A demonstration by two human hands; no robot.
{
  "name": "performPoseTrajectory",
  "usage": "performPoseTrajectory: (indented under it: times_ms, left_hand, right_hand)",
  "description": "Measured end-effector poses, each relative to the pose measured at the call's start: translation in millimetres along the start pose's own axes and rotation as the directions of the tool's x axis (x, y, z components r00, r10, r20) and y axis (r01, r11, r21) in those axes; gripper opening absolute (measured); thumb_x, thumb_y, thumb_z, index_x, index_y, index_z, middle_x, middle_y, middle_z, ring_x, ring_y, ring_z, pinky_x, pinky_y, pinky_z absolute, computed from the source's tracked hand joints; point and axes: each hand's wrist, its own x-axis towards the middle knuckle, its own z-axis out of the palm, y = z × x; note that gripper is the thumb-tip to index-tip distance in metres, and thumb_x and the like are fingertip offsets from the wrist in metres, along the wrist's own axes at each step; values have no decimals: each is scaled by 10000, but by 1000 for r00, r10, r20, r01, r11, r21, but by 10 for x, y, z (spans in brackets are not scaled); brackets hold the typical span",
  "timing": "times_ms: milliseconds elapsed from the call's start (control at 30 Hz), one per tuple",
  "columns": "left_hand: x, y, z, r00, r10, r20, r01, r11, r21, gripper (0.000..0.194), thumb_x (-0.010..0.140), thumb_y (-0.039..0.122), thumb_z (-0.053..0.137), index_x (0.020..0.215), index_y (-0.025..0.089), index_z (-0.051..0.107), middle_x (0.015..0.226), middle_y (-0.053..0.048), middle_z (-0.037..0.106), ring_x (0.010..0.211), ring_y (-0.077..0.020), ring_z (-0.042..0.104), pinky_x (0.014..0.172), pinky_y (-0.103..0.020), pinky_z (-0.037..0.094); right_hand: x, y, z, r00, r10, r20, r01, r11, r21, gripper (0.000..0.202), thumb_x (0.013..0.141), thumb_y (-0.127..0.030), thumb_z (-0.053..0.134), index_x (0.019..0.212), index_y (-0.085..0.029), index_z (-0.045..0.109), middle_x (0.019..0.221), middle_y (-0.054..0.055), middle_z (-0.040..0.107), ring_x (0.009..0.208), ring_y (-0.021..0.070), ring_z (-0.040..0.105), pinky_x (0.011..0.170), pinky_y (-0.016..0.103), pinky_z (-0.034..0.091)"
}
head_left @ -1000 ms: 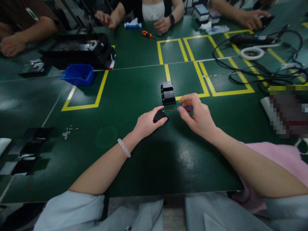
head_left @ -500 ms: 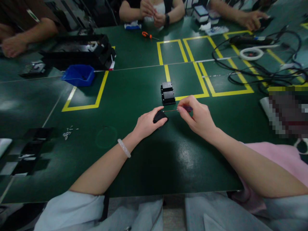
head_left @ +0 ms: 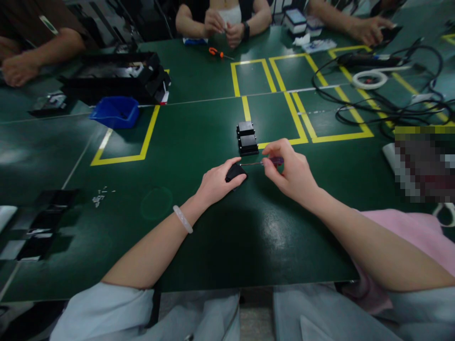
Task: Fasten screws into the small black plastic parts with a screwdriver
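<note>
A small black block-like part point(head_left: 233, 172) is held on the green table by my left hand point(head_left: 219, 182), thumb and fingers closed around it. In my right hand point(head_left: 290, 169) is a screwdriver point(head_left: 277, 161) with a purplish handle, pinched between thumb and fingers. Its thin shaft lies nearly level and points left, the tip meeting the right side of the black part. Just beyond my hands stands a pair of black block parts point(head_left: 247, 138) with small screws along their sides. My left palm hides much of the held part.
Loose screws point(head_left: 99, 198) and black parts point(head_left: 46, 222) lie at left. Behind them are a blue bin point(head_left: 115, 112) and a long black tray point(head_left: 113, 78). Cables point(head_left: 377, 106) spread at right. An orange screwdriver point(head_left: 216, 52) lies near a co-worker's hands point(head_left: 227, 31).
My fingers have shifted slightly on the screwdriver, and more of its handle shows. The tip stays at the black part, and my left hand keeps its hold. The co-worker's hands opposite moved a little.
</note>
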Motion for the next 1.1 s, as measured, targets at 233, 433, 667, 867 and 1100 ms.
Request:
performPoseTrajectory:
  times_ms: [233, 433, 667, 867, 1100]
  left_hand:
    - [1, 6, -15, 1000, 7, 2, -7, 1000, -1, 627, 940, 592, 474, 1468, 254, 485, 1248, -82, 697, 1084, -294, 676, 919, -406, 498]
    - [4, 8, -19, 1000, -4, 11, 4, 1000, -2, 631, 940, 585, 485, 1475, 251, 482, 1233, -93, 700, 1074, -306, 679, 901, -413, 499]
    - [6, 4, -3, 1000, -5, 0, 5, 1000, -1, 622, 939, 577, 493, 1472, 255, 491, 1231, -87, 703, 1071, -303, 680, 901, -409, 499]
    - [6, 1, -6, 1000, -1, 3, 1, 1000, -10, 622, 939, 575, 496, 1471, 252, 489, 1224, -87, 704, 1063, -300, 681, 892, -404, 496]
    - [9, -4, -8, 1000, 6, -1, -6, 1000, -8, 633, 940, 586, 485, 1475, 248, 486, 1227, -85, 704, 1063, -297, 681, 895, -400, 499]
  right_hand:
    - [-3, 9, 3, 1000, 19, 12, -19, 1000, 25, 114, 932, -309, 543, 1009, -226, 536, 837, 12, 617, 732, 172, 623, 701, 307, 484]
    - [-5, 5, 12, 1000, 7, -29, -6, 999, 52, 199, 874, -202, 562, 1066, -224, 512, 806, -7, 593, 690, 157, 612, 674, 298, 475]
    - [-5, 25, 21, 1000, -1, -20, 2, 999, 51, 134, 926, -283, 553, 1046, -232, 522, 840, 4, 610, 731, 164, 619, 698, 307, 481]
    - [-5, 19, 23, 999, 0, -33, 2, 998, 67, 191, 889, -220, 556, 1073, -237, 509, 813, -10, 602, 697, 156, 611, 681, 304, 482]
    - [-2, 26, 16, 1000, 0, -18, 0, 999, 38, 134, 935, -298, 542, 1049, -230, 530, 843, 8, 620, 733, 167, 622, 701, 308, 478]
